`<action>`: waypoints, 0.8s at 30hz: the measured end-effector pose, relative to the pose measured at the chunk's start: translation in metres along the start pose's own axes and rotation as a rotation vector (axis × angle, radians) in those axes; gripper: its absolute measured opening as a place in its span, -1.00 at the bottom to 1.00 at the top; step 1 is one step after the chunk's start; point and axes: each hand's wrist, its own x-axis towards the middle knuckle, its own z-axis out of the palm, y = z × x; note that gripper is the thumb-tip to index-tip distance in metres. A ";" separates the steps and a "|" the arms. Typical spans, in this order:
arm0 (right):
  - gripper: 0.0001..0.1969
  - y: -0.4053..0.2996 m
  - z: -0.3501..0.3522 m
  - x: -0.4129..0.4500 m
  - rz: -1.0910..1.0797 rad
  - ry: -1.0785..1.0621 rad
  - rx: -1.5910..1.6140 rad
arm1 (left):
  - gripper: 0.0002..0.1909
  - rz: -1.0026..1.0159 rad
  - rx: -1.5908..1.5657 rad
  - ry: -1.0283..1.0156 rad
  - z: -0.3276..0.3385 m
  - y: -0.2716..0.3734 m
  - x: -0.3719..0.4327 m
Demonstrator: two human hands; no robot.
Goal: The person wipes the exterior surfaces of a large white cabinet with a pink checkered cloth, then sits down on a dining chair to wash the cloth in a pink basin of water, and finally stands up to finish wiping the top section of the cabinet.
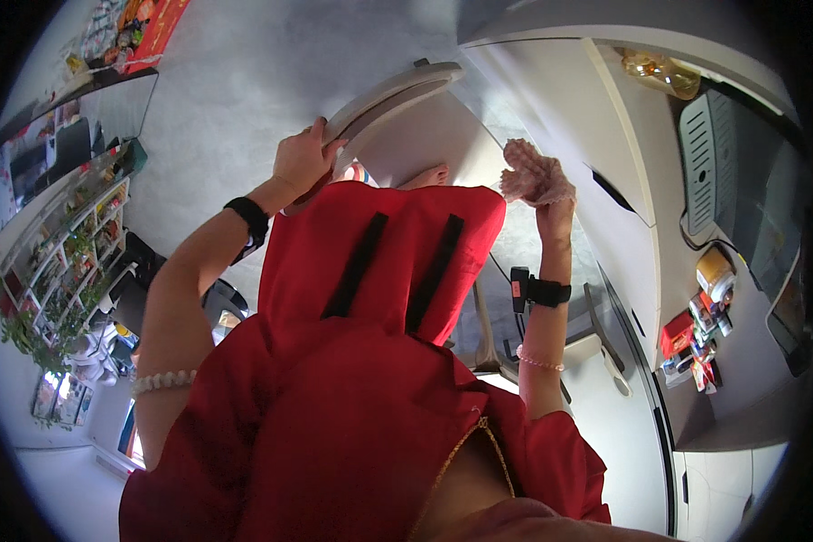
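My left hand [305, 159] grips one end of the curved rail of a pale piece of furniture, probably a chair [393, 101]. Its broad, light panel [417, 139] extends toward the cabinets, beyond the hem of my red garment [379, 264]. A crumpled pink checked cloth [534, 175] is bunched in my right hand [557, 206], held up and apart from the chair. The cloth hides most of those fingers. A bare foot [433, 177] shows just past the garment's hem.
Light cabinets [623, 149] line the right side, topped by a counter with a slotted grey rack [701, 162], an amber bottle [660, 73] and small packages [701, 339]. On the left stand a dark glossy table [125, 105] and a white shelf with plants [74, 251]. Grey floor [244, 74] lies ahead.
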 end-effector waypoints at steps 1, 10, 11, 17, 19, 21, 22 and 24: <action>-0.59 -0.013 0.010 0.006 0.066 -0.030 0.109 | -0.55 0.017 -0.031 0.040 0.002 0.000 0.000; -0.56 -0.003 0.020 0.022 0.029 -0.021 0.226 | -0.51 0.130 -0.012 0.107 -0.002 -0.008 0.001; -0.59 0.000 0.024 0.018 0.012 0.033 0.257 | -0.44 0.134 -0.007 0.110 -0.001 -0.010 0.000; -0.47 0.039 0.032 -0.030 -0.262 0.035 0.240 | -0.58 0.343 -0.066 0.197 0.023 -0.016 0.005; -0.45 0.025 0.061 -0.055 -0.287 0.130 0.237 | -0.61 0.405 -0.114 0.170 0.025 -0.023 0.007; -0.53 0.020 0.080 -0.081 -0.322 0.221 0.176 | -0.63 0.473 -0.138 0.169 0.037 -0.038 0.014; -0.55 0.015 0.086 -0.093 -0.319 0.249 0.131 | -0.64 0.494 -0.139 0.184 0.042 -0.040 0.021; -0.65 -0.001 0.085 -0.109 -0.318 0.380 0.462 | -0.63 0.493 -0.096 0.146 0.031 -0.012 0.027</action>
